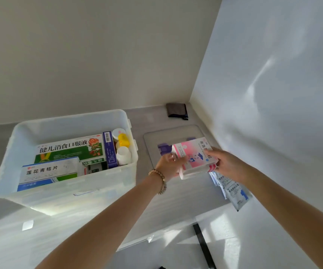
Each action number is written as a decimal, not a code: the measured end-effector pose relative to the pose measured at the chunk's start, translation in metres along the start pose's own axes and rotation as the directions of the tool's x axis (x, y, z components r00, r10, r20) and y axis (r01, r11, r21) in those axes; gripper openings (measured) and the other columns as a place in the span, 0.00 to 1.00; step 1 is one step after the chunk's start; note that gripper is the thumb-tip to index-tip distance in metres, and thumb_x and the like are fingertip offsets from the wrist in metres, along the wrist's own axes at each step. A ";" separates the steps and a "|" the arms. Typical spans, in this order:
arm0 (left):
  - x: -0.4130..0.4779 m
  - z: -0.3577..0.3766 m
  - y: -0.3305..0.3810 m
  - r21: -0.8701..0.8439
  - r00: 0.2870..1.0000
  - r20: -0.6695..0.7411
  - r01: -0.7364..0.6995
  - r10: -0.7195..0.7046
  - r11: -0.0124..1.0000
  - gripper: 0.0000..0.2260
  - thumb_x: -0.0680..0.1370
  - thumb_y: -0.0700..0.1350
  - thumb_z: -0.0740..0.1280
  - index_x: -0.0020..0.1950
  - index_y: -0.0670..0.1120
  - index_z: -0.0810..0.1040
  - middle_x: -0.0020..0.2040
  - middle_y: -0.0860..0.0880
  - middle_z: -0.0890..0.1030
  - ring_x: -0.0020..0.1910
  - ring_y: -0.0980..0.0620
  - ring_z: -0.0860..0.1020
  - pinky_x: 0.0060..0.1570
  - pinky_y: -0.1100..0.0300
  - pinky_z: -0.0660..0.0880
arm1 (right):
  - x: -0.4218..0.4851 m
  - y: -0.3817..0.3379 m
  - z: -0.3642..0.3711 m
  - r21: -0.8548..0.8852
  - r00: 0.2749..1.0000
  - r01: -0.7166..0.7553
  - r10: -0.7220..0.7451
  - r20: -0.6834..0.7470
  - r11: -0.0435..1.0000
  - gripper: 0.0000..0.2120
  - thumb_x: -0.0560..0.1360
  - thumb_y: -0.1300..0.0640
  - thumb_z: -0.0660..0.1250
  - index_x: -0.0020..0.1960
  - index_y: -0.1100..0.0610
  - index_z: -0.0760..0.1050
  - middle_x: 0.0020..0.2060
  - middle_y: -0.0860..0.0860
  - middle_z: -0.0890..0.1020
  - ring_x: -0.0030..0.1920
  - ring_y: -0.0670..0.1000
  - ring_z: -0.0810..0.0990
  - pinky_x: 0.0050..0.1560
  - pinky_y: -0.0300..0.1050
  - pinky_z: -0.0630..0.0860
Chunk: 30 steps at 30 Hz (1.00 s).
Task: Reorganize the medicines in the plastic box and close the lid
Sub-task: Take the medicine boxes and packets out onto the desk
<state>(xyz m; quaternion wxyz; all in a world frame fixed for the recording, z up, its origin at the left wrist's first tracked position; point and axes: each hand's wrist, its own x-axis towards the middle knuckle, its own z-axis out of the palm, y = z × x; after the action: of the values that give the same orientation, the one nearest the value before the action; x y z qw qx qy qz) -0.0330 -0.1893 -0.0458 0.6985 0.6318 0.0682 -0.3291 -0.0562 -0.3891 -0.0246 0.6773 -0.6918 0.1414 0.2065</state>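
A home, by the look of it: plain pale walls [98,55] meet in a corner at one o'clock above a light surface [151,117], where a family's medicine box [21,136] (children's syrup inside) sits.

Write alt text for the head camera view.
Both hands, left hand and right hand, hold a pink medicine box above a lid lying on the counter. Beside it to the left, an open plastic box holds medicine cartons and bottles.

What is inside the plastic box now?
The plastic box holds a green carton, a blue-white carton, a purple carton and bottles. Anything beneath them is hidden.
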 end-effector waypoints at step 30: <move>0.056 0.021 -0.123 0.165 0.938 -0.306 0.222 -0.165 0.961 0.25 0.74 0.48 0.68 0.68 0.43 0.68 0.64 0.46 0.75 0.59 0.48 0.76 0.60 0.51 0.74 | 0.038 0.126 -0.001 -0.237 0.967 -0.190 0.139 -0.214 0.953 0.16 0.79 0.55 0.60 0.65 0.57 0.71 0.45 0.49 0.81 0.41 0.46 0.80 0.32 0.36 0.74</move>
<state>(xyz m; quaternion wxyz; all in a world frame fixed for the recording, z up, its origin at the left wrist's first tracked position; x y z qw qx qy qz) -0.0636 -0.2278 -0.1729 0.5790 0.7292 0.1986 -0.3058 -0.0825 -0.3919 -0.1535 0.5458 -0.7759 0.2367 0.2100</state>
